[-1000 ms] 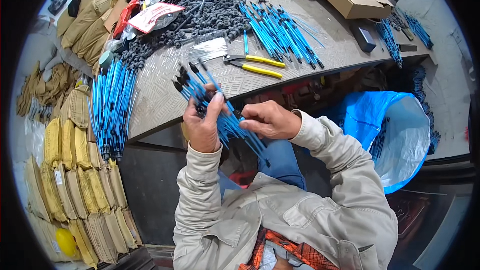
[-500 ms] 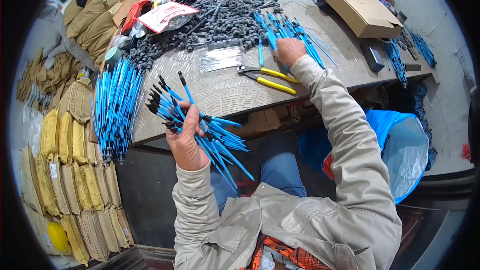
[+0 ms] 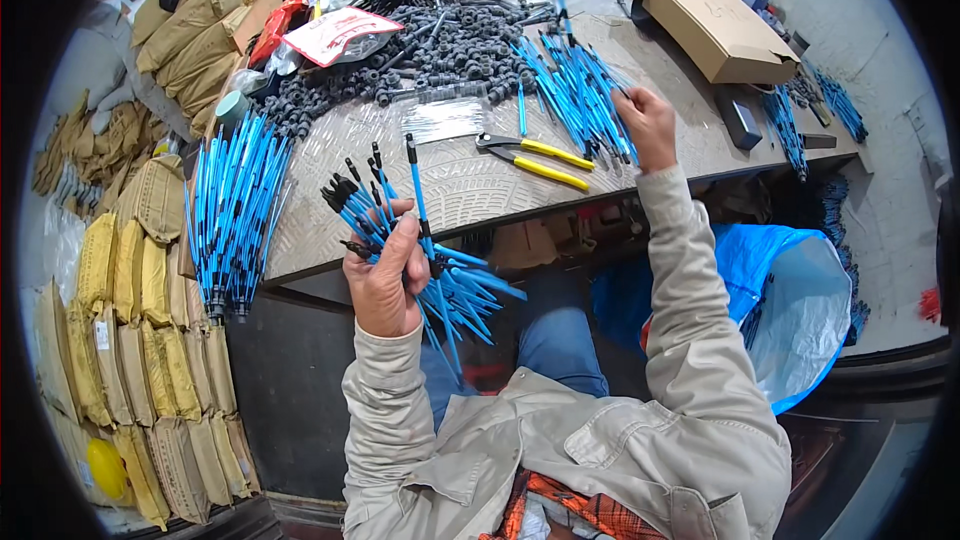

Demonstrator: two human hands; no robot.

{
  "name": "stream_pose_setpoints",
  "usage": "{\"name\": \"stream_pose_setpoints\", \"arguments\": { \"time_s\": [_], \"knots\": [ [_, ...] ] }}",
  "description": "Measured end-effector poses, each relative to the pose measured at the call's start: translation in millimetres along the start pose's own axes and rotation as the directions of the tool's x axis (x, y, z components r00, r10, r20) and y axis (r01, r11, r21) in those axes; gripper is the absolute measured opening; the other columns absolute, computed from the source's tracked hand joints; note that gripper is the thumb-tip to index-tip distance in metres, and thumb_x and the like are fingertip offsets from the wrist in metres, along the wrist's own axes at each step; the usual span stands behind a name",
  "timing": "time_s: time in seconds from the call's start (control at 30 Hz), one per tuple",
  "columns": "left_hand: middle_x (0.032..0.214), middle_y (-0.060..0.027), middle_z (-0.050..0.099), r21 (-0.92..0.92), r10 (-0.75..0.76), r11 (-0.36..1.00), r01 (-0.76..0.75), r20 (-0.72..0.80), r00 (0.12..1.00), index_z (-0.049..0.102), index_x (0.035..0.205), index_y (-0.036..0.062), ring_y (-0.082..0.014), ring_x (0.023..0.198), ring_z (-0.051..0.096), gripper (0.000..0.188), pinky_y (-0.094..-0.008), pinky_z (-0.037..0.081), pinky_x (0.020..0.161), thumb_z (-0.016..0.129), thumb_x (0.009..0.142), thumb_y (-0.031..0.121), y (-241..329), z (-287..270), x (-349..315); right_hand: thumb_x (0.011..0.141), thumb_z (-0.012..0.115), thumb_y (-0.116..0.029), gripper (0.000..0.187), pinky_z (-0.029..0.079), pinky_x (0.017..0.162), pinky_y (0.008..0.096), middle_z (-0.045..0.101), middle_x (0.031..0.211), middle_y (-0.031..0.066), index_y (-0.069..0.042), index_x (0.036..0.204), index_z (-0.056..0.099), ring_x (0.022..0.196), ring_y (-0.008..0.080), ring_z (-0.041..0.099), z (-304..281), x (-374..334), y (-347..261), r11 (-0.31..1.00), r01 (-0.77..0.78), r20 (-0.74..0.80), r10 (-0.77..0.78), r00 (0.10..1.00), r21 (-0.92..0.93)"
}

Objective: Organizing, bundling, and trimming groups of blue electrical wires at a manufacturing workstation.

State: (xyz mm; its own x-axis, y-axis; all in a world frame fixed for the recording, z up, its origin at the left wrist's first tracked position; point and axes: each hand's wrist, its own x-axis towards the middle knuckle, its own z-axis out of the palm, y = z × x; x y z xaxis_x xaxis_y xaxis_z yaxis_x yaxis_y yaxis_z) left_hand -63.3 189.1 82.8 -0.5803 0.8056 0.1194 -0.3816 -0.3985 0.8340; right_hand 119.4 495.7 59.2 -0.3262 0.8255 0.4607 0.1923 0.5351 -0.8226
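My left hand is closed round a fanned bundle of thin blue tubes with black end fittings, held in front of the table's near edge. One tube stands up above the rest, by my thumb. My right hand is over the table's near edge, fingers pinched together, at the right side of a loose pile of similar blue tubes. What its fingertips hold, if anything, I cannot make out. A blurred blue tube sticks up at the pile's far end.
Yellow-handled pliers lie on the textured table beside a clear bag of thin pieces. Dark grey fittings are heaped behind. Another blue tube bundle overhangs the left edge. A cardboard box sits at right, a blue bag below.
My right hand has drawn back from the pile toward the right. The left hand's bundle has shifted slightly right and turned. A blurred tube now sticks up beyond the pile.
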Motion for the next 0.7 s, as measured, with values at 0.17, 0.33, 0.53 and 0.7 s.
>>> {"name": "stream_pose_setpoints", "arguments": {
  "time_s": [0.17,0.33,0.53,0.7],
  "knots": [
    [0.075,-0.0114,0.064,-0.003,-0.008,1.000,0.008,-0.153,0.988,0.058,0.103,0.0040,-0.0170,0.062,0.061,0.019,-0.0230,0.049,0.057,0.058,0.084,0.008,1,19,5,0.081,0.062,-0.008,0.007,0.034,0.041,0.0175,0.053,0.063,-0.0012,-0.002,0.081,0.059,0.049,0.0066,0.045,-21,-60,-36,0.958,0.184,-0.207,-0.139,0.968,0.221],
    [0.084,-0.0151,0.066,0.035,0.000,0.999,0.006,-0.158,0.987,0.058,0.101,0.0027,-0.0208,0.071,0.065,0.019,-0.0254,0.052,0.062,0.059,0.084,0.011,3,-8,28,0.081,0.062,-0.005,0.007,0.032,0.040,0.0169,0.054,0.065,0.0020,-0.002,0.085,0.057,0.044,0.0066,0.042,-46,-103,-81,0.909,0.212,-0.164,-0.162,0.973,0.358],
    [0.088,-0.0153,0.066,-0.037,0.029,0.999,-0.033,-0.093,0.995,0.059,0.100,0.0013,-0.0211,0.070,0.065,0.024,-0.0259,0.052,0.061,0.061,0.085,0.020,8,-1,54,0.077,0.065,0.001,0.009,0.033,0.044,0.0156,0.055,0.065,0.0028,-0.001,0.082,0.058,0.047,0.0060,0.041,-54,-130,-118,0.849,-0.084,0.278,-0.077,0.957,0.522],
    [0.085,-0.0114,0.065,-0.147,0.047,0.988,-0.054,-0.057,0.997,0.058,0.103,0.0038,-0.0200,0.075,0.065,0.023,-0.0262,0.054,0.065,0.058,0.087,0.020,5,38,35,0.076,0.065,0.001,0.009,0.034,0.046,0.0155,0.056,0.065,0.0031,-0.001,0.082,0.058,0.048,0.0060,0.042,-13,-139,-112,0.866,-0.070,0.395,-0.153,0.906,0.495]
  ]
}}
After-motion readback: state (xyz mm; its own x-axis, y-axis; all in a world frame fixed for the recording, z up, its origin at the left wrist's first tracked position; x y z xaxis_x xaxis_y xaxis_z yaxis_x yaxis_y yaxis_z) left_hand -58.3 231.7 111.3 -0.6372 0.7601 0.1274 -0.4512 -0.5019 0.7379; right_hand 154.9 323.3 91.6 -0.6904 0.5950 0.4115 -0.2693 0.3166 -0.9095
